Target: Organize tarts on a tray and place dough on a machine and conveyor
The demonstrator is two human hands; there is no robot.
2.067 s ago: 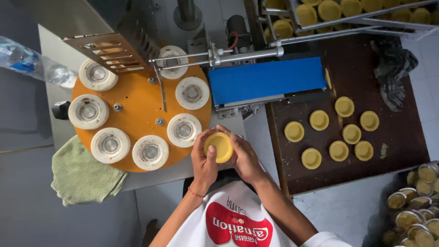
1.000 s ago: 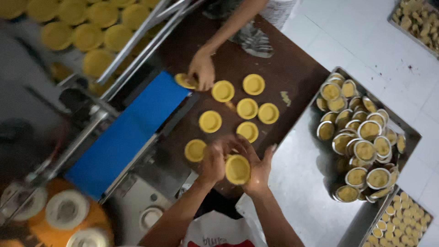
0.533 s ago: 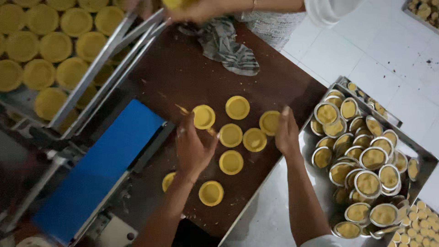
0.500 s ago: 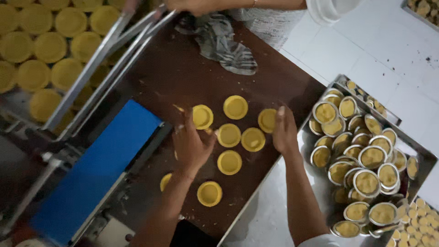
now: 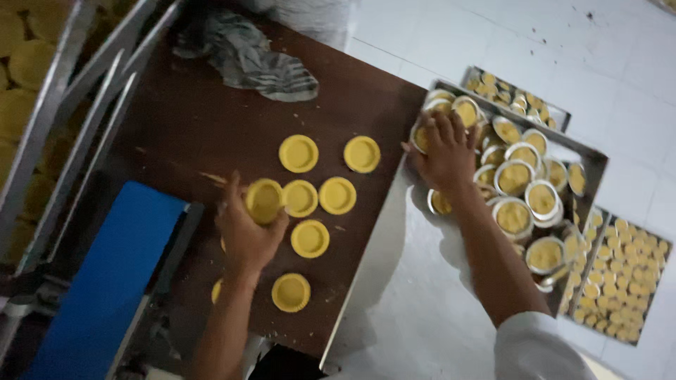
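A round yellow pastry shell [image 5: 264, 200] with a raised rim is held tilted just above the dark brown board. Small round metal tins lined with yellow dough [image 5: 517, 176] lie packed and overlapping in a metal tray.

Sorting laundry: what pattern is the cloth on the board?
Grey striped cloth, head view.

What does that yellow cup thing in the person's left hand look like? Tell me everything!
The yellow pastry shell is a small round cup of pale yellow dough with a raised rim and a shallow hollow middle. It looks soft, matte and unbaked, and nothing shows inside it. The left hand grips it from below, tilted so its open side faces the camera. It is held just above the brown board, right beside other shells of the same kind lying flat there.
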